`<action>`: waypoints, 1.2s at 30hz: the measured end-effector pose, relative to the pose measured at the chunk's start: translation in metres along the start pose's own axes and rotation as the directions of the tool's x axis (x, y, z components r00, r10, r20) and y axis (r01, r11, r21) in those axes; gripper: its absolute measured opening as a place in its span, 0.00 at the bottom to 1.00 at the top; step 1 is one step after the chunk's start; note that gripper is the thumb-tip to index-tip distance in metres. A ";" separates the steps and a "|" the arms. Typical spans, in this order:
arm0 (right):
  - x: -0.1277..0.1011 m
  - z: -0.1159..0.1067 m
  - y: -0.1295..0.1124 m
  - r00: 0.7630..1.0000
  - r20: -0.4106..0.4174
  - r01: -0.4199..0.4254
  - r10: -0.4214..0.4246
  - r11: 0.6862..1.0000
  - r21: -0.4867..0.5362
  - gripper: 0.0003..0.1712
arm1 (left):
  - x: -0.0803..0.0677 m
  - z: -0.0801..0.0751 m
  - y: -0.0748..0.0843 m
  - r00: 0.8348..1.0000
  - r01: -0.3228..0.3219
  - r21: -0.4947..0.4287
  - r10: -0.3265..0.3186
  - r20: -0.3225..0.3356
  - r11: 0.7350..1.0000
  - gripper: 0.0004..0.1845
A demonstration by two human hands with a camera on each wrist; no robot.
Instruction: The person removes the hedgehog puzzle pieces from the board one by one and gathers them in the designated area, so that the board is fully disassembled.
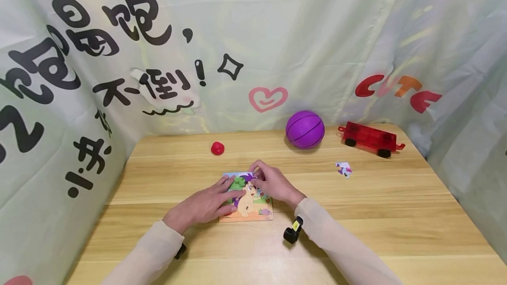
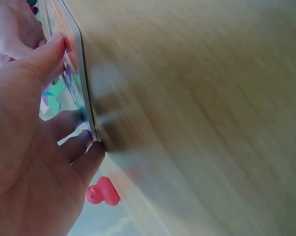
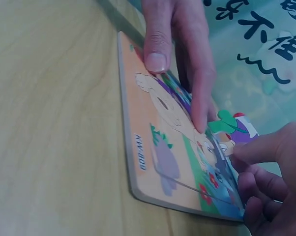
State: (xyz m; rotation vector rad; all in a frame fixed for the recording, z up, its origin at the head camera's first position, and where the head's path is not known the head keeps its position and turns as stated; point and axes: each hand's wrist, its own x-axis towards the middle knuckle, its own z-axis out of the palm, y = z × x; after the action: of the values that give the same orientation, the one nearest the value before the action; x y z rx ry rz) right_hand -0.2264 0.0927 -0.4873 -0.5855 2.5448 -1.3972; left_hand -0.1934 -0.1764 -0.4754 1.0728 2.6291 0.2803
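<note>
A flat cartoon jigsaw board (image 1: 253, 214) lies on the table, with a pale animal figure pictured on it; its lettered edge shows in the right wrist view. My left hand (image 1: 206, 201) rests on the board's left side, fingers fairly straight, thumb and index fingertip pressing on its face. At the board's far right edge, my right hand (image 1: 275, 184) pinches a puzzle piece (image 3: 241, 129) with green and purple on it. That piece stands tilted up from the board; its lower edge is partly hidden by fingers. Another loose puzzle piece (image 1: 343, 169) lies to the right.
A small red rubber duck (image 1: 217, 148) sits behind the board. Toward the back right are a purple ball (image 1: 305, 129) and a red toy wagon base (image 1: 370, 139) with black wheels. A printed curtain (image 1: 309, 34) hangs around the wooden table (image 1: 380, 223).
</note>
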 end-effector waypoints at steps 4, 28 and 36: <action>-0.003 -0.007 0.004 0.999 -0.032 -0.022 0.024 0.998 0.055 0.12 | 0.000 0.002 0.001 1.000 0.002 0.003 -0.002 0.006 1.000 0.30; -0.068 -0.105 0.047 0.973 -0.183 -0.136 0.143 0.989 0.050 0.16 | -0.004 0.008 0.004 0.996 0.083 0.075 -0.080 -0.042 0.994 0.30; -0.082 -0.132 0.056 0.961 -0.233 -0.144 0.148 0.989 0.034 0.19 | -0.007 0.008 -0.002 0.996 0.086 0.002 -0.086 -0.006 0.996 0.29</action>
State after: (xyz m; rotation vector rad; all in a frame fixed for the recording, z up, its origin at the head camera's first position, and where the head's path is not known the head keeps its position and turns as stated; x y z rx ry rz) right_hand -0.2112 0.2552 -0.4655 -0.2336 2.6877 -1.5143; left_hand -0.1872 -0.1823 -0.4824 0.9574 2.6728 0.2627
